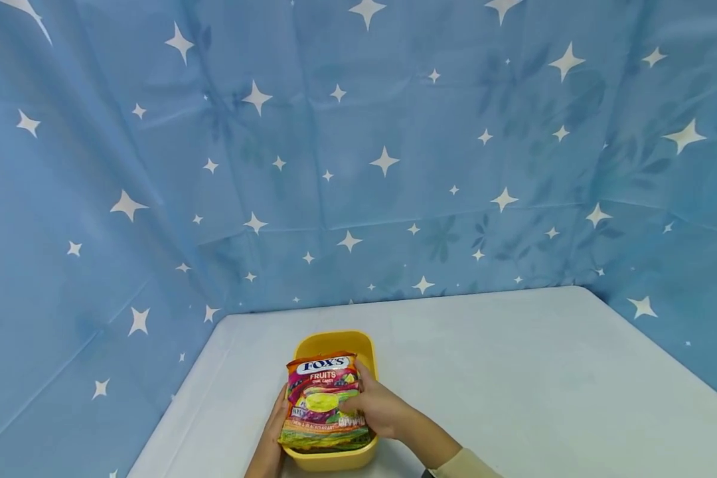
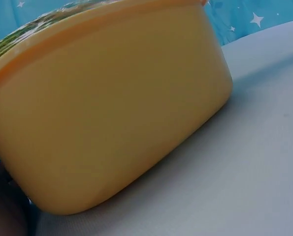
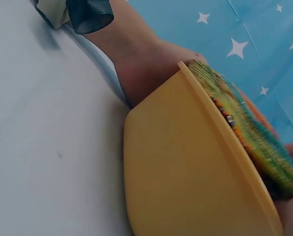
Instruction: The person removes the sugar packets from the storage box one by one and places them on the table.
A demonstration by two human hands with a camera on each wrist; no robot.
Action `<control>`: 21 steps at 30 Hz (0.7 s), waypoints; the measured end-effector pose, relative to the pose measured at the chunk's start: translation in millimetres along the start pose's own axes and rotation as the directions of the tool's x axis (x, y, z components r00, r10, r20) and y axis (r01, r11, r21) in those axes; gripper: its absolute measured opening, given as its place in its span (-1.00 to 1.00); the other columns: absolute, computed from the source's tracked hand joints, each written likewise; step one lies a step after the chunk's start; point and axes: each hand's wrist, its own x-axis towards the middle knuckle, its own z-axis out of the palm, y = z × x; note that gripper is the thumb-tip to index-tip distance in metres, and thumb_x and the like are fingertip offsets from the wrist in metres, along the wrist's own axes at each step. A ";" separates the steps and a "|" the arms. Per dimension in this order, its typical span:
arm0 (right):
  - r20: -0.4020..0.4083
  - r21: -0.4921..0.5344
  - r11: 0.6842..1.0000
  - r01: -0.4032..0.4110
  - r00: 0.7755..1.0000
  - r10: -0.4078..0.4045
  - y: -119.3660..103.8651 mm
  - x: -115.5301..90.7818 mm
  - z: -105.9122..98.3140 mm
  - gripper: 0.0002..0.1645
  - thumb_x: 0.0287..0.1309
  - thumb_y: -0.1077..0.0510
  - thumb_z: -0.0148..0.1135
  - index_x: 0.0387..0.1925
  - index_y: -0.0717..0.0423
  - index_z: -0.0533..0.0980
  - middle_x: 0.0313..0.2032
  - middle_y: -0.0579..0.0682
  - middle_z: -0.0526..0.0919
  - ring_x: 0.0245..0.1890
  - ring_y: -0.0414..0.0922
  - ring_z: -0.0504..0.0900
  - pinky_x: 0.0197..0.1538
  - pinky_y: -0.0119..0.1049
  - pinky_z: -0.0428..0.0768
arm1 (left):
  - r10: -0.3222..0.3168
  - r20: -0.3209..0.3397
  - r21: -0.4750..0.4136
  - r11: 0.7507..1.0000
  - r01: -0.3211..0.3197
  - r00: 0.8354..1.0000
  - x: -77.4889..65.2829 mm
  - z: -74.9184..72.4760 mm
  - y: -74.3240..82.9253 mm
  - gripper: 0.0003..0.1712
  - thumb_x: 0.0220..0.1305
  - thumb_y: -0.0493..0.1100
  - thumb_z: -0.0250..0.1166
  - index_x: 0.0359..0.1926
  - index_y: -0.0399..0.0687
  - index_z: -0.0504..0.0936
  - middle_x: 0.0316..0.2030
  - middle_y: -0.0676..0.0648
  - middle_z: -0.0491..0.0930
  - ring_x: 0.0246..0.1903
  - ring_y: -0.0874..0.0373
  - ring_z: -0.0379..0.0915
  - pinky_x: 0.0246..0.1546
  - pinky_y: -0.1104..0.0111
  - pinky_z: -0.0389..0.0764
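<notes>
Yellow plastic fills most of what I get from both wrist cameras: it is the wall of an oblong tub (image 1: 334, 345) standing on the pale grey table (image 1: 514, 372), near its left edge. Lying in the tub, propped over the near rim, is a bag of Fox's Fruits candy (image 1: 322, 401). From the head view I see my right hand (image 1: 375, 406) laid on the bag's front, fingers curled round its right edge, holding it. My left hand (image 1: 273, 431) lies against the bag's left edge and the tub's side, fingers fairly straight. The left wrist view shows only the tub wall (image 2: 112, 113) and a sliver of the bag. The right wrist view adds the bag's striped edge (image 3: 244, 128) above the rim and my left forearm behind.
</notes>
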 end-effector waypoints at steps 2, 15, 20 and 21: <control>-0.001 0.019 0.999 0.030 1.000 -0.030 -0.3 -1.0 -2.0 0.16 -0.01 0.46 0.15 0.42 -0.05 -0.34 0.36 0.32 -0.09 0.11 0.11 0.43 0.09 0.00 0.49 | -0.021 -0.029 0.024 0.999 0.022 0.999 1.8 1.1 1.1 -0.09 0.30 0.35 -0.29 0.42 -0.05 -0.36 0.40 -0.31 -0.32 0.35 -0.31 -0.28 0.26 -0.21 -0.10; 0.033 0.297 0.932 0.207 0.973 -0.227 13.8 -21.3 -21.0 0.06 0.14 0.41 0.00 0.40 -0.30 -0.35 0.42 0.15 -0.31 0.34 0.20 0.08 0.23 -0.02 0.36 | 0.042 -0.050 0.065 0.997 -0.039 0.998 1.2 1.6 -2.3 -0.23 0.39 0.06 -0.18 0.42 -0.16 -0.28 0.38 -0.37 -0.27 0.35 -0.34 -0.36 0.29 -0.18 -0.17; 0.056 0.279 0.932 0.230 0.965 -0.254 13.2 -25.0 -19.7 0.07 0.14 0.34 0.08 0.41 -0.26 -0.33 0.43 0.12 -0.29 0.36 0.12 0.05 0.25 -0.13 0.35 | 0.075 -0.051 0.060 0.996 -0.072 0.996 -0.9 0.1 -1.7 -0.27 0.41 0.04 -0.21 0.42 -0.16 -0.28 0.38 -0.39 -0.24 0.35 -0.33 -0.30 0.30 -0.15 -0.13; 0.057 0.274 0.934 0.228 0.966 -0.253 13.0 -26.1 -20.5 0.06 0.13 0.34 0.09 0.41 -0.26 -0.32 0.43 0.11 -0.29 0.36 0.10 0.06 0.25 -0.16 0.35 | 0.074 -0.048 0.059 0.996 -0.071 0.996 -1.1 0.5 -1.3 -0.27 0.41 0.03 -0.22 0.42 -0.16 -0.28 0.37 -0.39 -0.23 0.34 -0.33 -0.26 0.30 -0.13 -0.10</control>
